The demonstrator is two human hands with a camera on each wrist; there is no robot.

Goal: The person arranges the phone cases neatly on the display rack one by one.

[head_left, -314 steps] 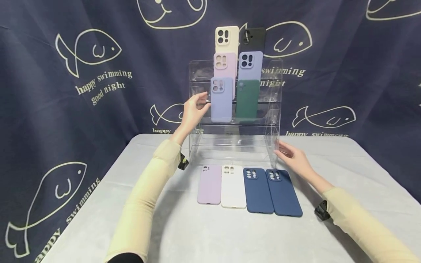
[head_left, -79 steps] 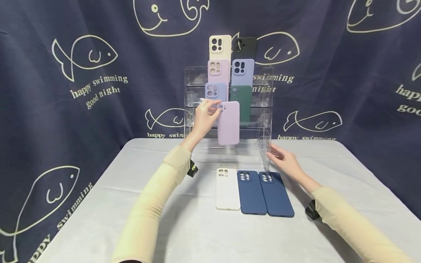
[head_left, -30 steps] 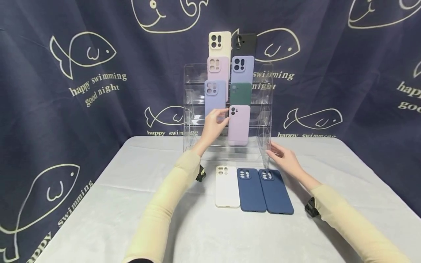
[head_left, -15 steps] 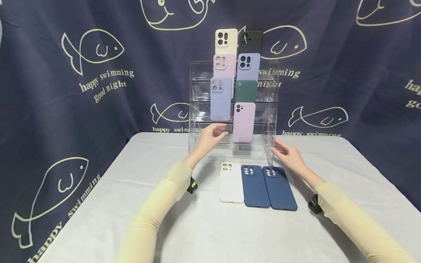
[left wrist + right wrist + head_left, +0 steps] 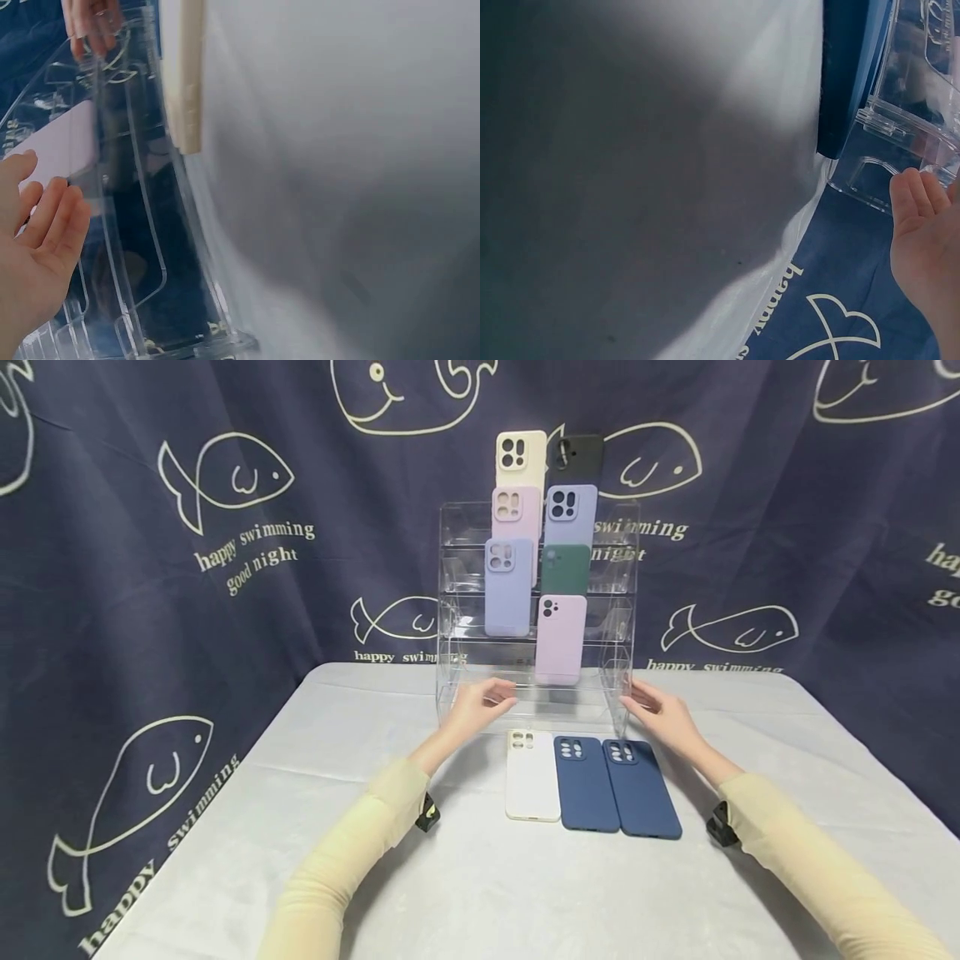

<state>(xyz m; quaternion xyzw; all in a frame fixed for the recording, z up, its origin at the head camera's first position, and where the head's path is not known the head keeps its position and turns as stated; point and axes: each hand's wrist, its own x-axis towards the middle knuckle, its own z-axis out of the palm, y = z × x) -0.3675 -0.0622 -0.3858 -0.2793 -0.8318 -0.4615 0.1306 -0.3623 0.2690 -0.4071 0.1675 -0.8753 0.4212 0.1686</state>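
A clear tiered display stand (image 5: 534, 702) holds several phone cases in two columns. Lowest in its right column stands a lilac phone case (image 5: 560, 639), beneath a green one (image 5: 566, 568). A light blue case (image 5: 507, 597) stands lowest at left. My left hand (image 5: 480, 703) is in front of the stand's lower left part, holding nothing, its fingers loosely bent. At the stand's right side panel, my right hand (image 5: 662, 714) rests its fingertips; the right wrist view shows those fingers (image 5: 916, 196) fairly straight against the clear plastic. On the table lie a white case (image 5: 532, 781) and two navy cases (image 5: 587, 785).
Higher on the stand are a cream case (image 5: 521, 460), a black case (image 5: 579, 458), a pink case (image 5: 517, 518) and a periwinkle case (image 5: 571, 518). A pale cloth covers the table (image 5: 525, 893). Behind hangs a navy curtain (image 5: 247, 552) with fish drawings.
My left hand carried the lilac case from the table row up to the stand, let go of it there, then moved down and slightly left. My right hand has stayed at the side panel.
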